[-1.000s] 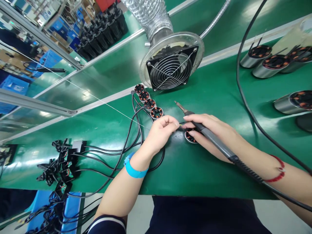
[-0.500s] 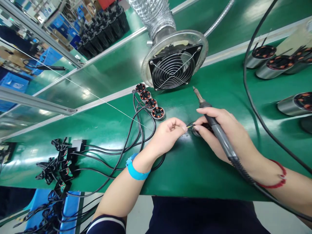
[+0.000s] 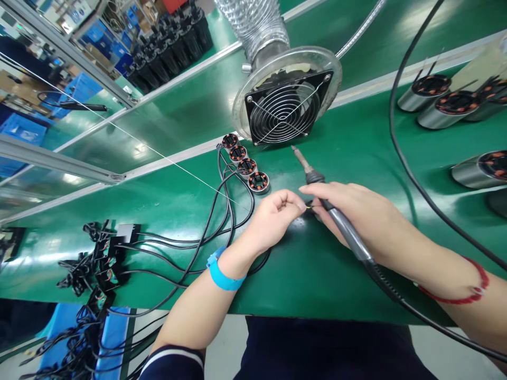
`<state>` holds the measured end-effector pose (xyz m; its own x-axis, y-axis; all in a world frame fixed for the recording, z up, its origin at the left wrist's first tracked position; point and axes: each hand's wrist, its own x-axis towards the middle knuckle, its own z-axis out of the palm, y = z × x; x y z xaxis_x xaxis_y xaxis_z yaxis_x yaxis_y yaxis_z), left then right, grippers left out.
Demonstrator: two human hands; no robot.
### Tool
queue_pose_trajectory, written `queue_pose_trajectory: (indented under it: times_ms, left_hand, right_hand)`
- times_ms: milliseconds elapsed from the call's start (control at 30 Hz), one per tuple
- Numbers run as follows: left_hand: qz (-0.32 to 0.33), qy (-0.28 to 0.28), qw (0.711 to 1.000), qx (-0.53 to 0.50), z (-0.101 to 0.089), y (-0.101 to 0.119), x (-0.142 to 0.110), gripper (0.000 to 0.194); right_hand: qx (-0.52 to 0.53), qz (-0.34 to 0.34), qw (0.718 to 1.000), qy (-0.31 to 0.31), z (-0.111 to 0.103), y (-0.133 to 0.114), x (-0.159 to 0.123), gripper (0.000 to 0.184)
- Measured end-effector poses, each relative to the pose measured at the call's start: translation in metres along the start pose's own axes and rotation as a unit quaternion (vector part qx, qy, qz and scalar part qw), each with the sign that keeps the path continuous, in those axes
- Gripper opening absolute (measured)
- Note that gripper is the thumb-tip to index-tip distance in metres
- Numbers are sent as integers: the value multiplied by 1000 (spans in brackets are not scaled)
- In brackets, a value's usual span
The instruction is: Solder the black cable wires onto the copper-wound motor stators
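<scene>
My left hand (image 3: 275,219) pinches a thin yellowish wire (image 3: 310,207) between thumb and fingertips. Close to its right, my right hand (image 3: 352,211) is closed around a soldering iron (image 3: 336,219), whose bare tip points up and away toward the fan. The right fingertips also reach the wire's other side, and the part beneath them is mostly hidden. Several short metal motor stators (image 3: 258,182) with copper windings stand in a row beyond my left hand, with black cables (image 3: 206,235) attached.
A fume extractor fan (image 3: 282,113) on a foil duct stands at the back. Larger metal cylinders with windings (image 3: 443,110) are at the right, beside a hanging black cable (image 3: 410,174). Small black boxes with wires (image 3: 106,264) lie at the left. A thin white line crosses the bench.
My right hand has turned and shifted left, swinging the soldering iron's tip to the left. My left hand stays almost in place, still pinching the wire.
</scene>
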<state>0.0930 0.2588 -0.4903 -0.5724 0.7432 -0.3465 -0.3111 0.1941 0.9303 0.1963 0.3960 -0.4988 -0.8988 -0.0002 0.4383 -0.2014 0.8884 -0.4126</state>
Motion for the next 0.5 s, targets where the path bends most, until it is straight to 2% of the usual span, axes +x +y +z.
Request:
queue_pose_trajectory:
  times_ms: [100,233,333,500]
  left_hand:
    - [-1,3,1000,6,2,-2,-1,14]
    - [-6,12,999,29,3,-2,0,11]
    - [-5,12,1000,26,2,-2,0,10]
    - [-10,7,1000,20,2,0,1,9]
  right_hand:
    - [-4,-24,999,-32,-2,4,-1,30]
    - [66,8,998,11,2,9,-7,34]
    - [56,19,998,10,5,8,-10,36]
    - [26,10,1000,15,5,3,-7,29]
